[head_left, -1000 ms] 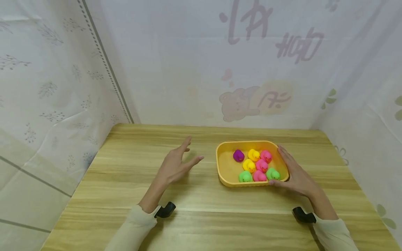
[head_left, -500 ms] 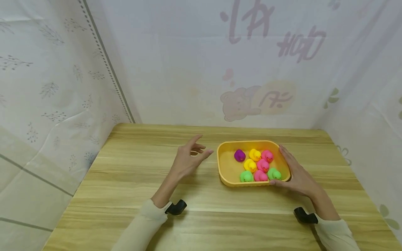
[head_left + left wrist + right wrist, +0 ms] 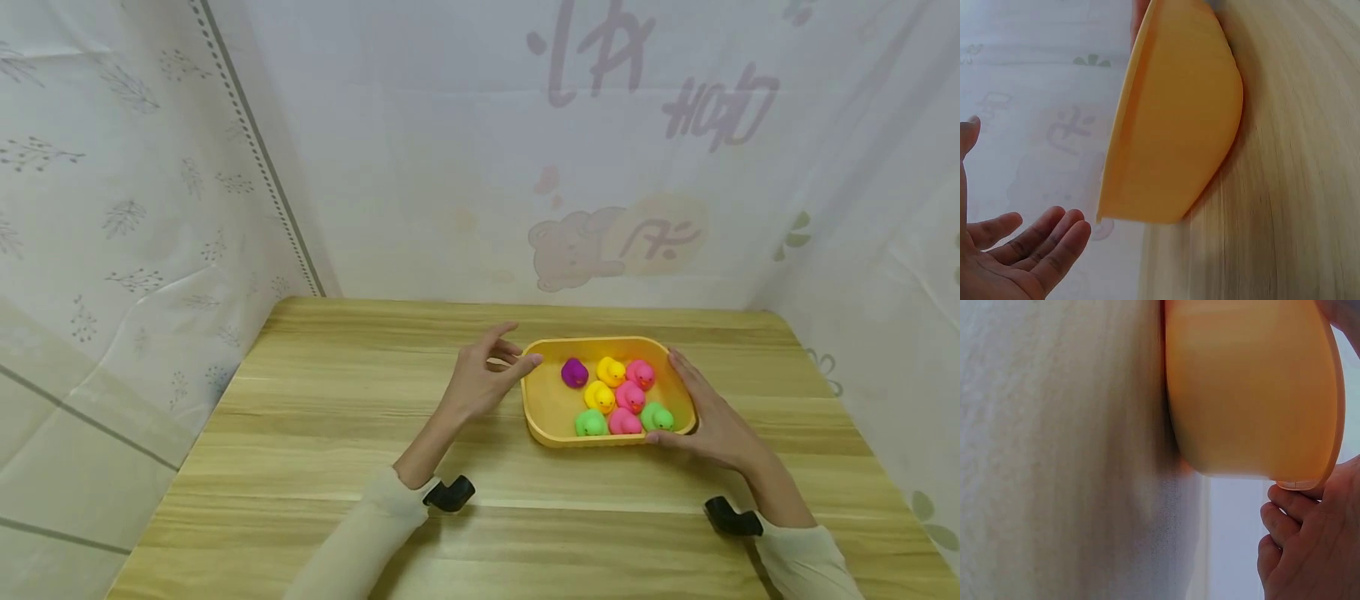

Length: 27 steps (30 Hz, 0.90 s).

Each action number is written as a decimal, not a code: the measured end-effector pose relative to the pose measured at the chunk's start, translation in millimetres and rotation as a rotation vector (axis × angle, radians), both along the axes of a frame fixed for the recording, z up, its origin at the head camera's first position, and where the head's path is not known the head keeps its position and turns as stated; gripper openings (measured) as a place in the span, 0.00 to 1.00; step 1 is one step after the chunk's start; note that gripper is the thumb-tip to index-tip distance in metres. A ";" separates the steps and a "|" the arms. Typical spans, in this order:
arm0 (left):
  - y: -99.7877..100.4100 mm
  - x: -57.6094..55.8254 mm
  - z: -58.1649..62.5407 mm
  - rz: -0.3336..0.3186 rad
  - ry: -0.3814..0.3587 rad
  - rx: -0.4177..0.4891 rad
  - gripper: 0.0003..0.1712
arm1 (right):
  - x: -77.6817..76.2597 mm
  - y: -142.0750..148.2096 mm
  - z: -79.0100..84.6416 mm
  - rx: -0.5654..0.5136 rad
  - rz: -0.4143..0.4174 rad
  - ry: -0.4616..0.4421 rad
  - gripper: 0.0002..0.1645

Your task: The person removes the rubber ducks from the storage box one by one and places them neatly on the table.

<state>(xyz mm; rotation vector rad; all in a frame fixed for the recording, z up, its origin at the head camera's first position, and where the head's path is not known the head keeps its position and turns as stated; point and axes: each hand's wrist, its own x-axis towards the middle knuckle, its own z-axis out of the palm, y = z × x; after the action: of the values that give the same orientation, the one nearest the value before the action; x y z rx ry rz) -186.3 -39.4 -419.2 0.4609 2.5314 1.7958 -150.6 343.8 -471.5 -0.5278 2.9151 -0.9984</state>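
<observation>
The step in hand looks like taking hold of the yellow tub (image 3: 546,408) from both ends, with the grip made on one side only. The right hand (image 3: 708,417) holds the tub's right end, thumb on the near rim and fingers around towards the far corner. The left hand (image 3: 483,375) is at the tub's left end, loosely spread and holding nothing; the left wrist view shows its fingertips just beside the rim, with a small gap. The tub stands on the wooden table (image 3: 337,400). Inside it, the purple duck (image 3: 574,372) is towards the far wall, while the yellow ducks (image 3: 611,371), pink ducks (image 3: 630,396) and green ducks (image 3: 591,423) cluster from the tub's middle to its right end.

The next move seems to call for the left thumb and fingers to close on the tub's left rim, level with the right hand, as a tilt could send the ducks sliding into the bare left part of the floor.

Beyond the tub only a strip of table remains before its far edge and the printed backdrop (image 3: 427,167). The widest room lies left of the tub, with some on its near side and less to its right
</observation>
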 end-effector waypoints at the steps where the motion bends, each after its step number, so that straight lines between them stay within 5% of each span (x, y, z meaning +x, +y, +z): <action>1: 2.9 -0.6 -0.3 -0.009 -0.002 0.001 0.43 | -0.4 -0.3 0.4 0.001 -0.001 0.001 0.78; 19: 57.3 -8.8 -6.6 -0.117 -0.133 -0.059 0.38 | 2.6 -1.6 -1.2 -0.022 -0.007 0.000 0.77; 27: 78.9 -12.2 -5.9 -0.057 -0.167 -0.144 0.34 | 1.9 -1.2 -0.9 -0.018 -0.005 -0.002 0.77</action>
<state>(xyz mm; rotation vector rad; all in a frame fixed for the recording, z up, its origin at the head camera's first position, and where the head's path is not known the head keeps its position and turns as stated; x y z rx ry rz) -198.5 39.5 -425.1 0.3593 2.4839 1.5495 -148.7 342.6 -472.4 -0.5207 2.9096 -1.0259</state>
